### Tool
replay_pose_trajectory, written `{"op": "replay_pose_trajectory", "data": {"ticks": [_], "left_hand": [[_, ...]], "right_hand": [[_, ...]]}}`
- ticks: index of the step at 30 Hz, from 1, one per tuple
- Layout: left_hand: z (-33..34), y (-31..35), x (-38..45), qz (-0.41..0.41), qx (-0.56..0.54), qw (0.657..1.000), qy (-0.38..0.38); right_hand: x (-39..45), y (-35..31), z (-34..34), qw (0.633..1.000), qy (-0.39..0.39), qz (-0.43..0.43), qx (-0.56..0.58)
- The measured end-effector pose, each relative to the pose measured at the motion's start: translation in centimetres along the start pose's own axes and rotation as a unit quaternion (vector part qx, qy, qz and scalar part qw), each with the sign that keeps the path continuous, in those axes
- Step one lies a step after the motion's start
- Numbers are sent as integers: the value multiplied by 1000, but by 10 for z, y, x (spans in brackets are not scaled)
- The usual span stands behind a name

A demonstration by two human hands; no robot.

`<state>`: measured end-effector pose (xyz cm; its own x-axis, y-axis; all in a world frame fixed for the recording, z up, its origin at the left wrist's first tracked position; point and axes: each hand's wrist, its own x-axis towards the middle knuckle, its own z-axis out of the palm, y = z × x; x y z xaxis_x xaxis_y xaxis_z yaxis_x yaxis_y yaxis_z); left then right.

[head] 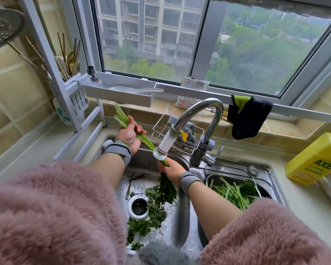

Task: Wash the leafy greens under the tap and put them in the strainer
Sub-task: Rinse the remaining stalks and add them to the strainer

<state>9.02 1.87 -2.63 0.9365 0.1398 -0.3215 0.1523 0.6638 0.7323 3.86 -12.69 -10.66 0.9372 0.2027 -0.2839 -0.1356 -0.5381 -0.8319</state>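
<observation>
Rinsing step, head view. I hold 1 bunch of greens (141, 137) stretched across the far side of the left sink basin (172, 226), under the tap (199, 111). My left hand (129, 135) is curled round the pale stalk end near the basin's far left corner, the cut ends poking up past my fingers. My right hand (171, 170) is wrapped round the stalks just below the tap's nozzle (161, 150), so the leaves hang down toward the basin floor. Neither hand is free.

More loose greens (147, 219) lie on the basin floor around the drain (139, 206). The strainer (235, 180) sits in the right basin, already holding washed greens (235, 192).

I cannot tell from this view whether water is running, as the nozzle hides the stream.

To do this step well, I judge that:
1. The bunch should be slid lengthwise so stalks and leaves both pass under the nozzle.
2. The stalks should be turned and fanned so grit between them rinses out.
3. The leaves should be shaken over the left basin before crossing the divider to the strainer.
4. The grip should stay firm, since wet stalks may slip.
</observation>
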Motion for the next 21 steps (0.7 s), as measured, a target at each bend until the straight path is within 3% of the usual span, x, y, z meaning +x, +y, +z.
{"op": "replay_pose_trajectory", "data": {"ticks": [7,15,18,21], "left_hand": [[1,9,6,16,-9,1000,8],[-4,16,9,32,-15,999,31],[-4,16,8,33,-22,999,27],[-5,19,8,40,-13,999,27]], "right_hand": [[-1,-1,2,996,-32,-11,80],[-2,14,1,999,-13,37,-16],[1,7,2,995,8,73,67],[1,5,1,992,22,57,111]]}}
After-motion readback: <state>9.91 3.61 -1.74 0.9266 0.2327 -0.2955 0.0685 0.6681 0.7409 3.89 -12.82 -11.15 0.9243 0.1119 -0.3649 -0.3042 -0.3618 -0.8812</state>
